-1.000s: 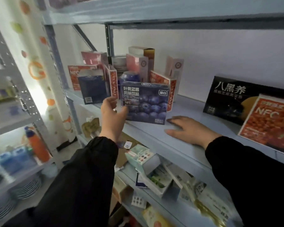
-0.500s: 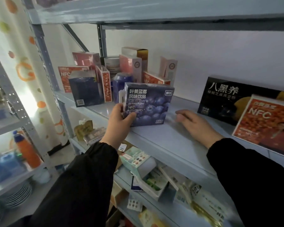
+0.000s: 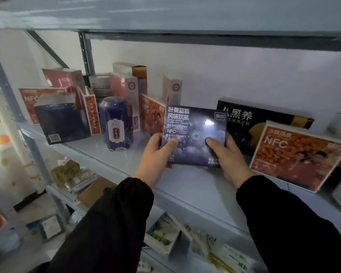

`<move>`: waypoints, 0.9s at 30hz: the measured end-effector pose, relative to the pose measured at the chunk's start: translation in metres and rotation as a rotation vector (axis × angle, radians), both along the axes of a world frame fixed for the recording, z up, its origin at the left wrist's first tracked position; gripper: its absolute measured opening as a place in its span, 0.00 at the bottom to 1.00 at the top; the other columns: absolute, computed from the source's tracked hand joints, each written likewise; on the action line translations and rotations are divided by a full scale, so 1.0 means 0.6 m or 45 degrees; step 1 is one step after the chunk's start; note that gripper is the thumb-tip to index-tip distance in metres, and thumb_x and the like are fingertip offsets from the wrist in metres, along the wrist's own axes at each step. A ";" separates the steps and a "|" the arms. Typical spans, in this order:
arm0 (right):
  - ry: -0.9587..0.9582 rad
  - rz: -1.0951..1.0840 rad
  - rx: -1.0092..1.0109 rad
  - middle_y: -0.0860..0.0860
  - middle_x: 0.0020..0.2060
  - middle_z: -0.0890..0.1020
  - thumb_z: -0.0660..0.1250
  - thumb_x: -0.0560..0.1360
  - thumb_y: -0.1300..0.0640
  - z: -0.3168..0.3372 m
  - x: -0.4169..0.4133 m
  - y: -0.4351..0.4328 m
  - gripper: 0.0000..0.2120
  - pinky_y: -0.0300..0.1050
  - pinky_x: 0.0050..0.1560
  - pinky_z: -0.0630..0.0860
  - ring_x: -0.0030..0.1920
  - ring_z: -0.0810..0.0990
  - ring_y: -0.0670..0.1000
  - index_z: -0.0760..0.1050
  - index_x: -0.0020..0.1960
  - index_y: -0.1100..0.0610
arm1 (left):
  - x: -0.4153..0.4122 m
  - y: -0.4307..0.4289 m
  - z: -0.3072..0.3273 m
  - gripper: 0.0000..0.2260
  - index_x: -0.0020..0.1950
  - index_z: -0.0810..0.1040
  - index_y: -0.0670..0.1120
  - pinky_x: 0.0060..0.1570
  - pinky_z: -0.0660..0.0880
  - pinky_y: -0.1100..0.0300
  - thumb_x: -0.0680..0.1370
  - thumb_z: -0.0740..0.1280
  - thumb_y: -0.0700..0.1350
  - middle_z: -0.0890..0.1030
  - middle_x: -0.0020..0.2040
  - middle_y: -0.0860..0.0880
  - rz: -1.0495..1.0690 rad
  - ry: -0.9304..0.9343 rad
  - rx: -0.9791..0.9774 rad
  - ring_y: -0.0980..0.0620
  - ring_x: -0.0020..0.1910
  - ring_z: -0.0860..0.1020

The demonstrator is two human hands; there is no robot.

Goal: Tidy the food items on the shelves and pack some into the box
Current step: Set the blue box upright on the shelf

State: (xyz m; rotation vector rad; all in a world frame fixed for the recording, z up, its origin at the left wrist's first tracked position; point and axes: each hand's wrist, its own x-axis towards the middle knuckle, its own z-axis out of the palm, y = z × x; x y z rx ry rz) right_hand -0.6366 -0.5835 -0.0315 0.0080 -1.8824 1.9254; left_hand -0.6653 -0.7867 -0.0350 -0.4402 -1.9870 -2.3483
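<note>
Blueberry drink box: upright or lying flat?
Upright: the blueberry drink box shows its front, text right way up; left hand and right hand grip its sides.

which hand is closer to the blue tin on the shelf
Left. The left hand grips the left edge of the blueberry drink box, just right of the blue tin; the right hand grips the box's right edge, farther off.

Both hands hold the blueberry drink box (image 3: 193, 134) upright over the shelf (image 3: 185, 186): left hand (image 3: 158, 152) and right hand (image 3: 226, 154) grip its lower corners, thumbs across the front.
</note>
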 end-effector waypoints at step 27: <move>0.006 0.315 -0.361 0.59 0.60 0.83 0.61 0.77 0.47 0.035 0.023 -0.011 0.25 0.44 0.29 0.81 0.51 0.84 0.60 0.74 0.71 0.56 | -0.023 -0.002 -0.016 0.26 0.70 0.69 0.72 0.47 0.84 0.52 0.83 0.68 0.41 0.67 0.75 0.46 -0.213 0.061 0.064 0.54 0.62 0.78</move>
